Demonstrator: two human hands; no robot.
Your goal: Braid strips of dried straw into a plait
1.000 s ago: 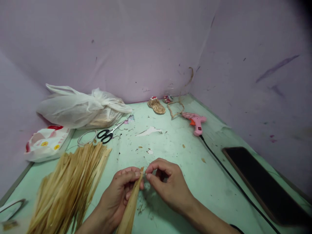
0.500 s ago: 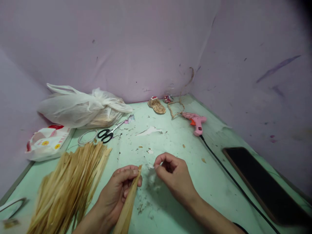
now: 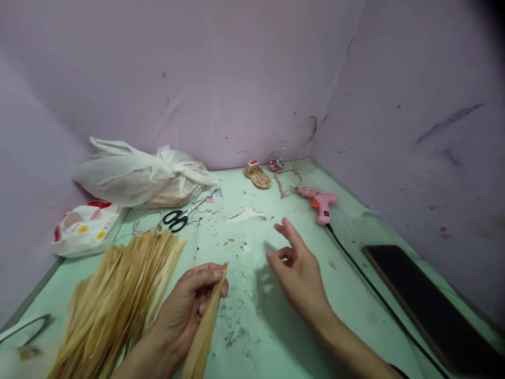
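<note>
My left hand (image 3: 197, 302) is closed on a long dry strip of pale tan husk or leaf (image 3: 207, 326), pinching its narrow upper end between thumb and fingers. The wider part of the strip runs down past the bottom edge of the view. To the right, apart from the strip, my right hand (image 3: 302, 271) hovers over the table with two fingers stretched out. Its thumb and another finger are bent close together, and I see nothing held there. Beside my left forearm lies a thick bundle of similar dry strips (image 3: 114, 295).
Black-handled scissors (image 3: 177, 218), a white coil (image 3: 148, 221), a tied plastic bag (image 3: 142, 176) and a white packet (image 3: 87, 229) sit on the left. Small woven soles (image 3: 258, 176) lie at the back. A pink glue gun (image 3: 323, 202) with cord and a phone (image 3: 426, 305) lie right.
My right hand has moved right, away from the strip's tip, and two of its fingers have straightened. My left hand keeps its pinch on the strip. The view has shifted slightly.
</note>
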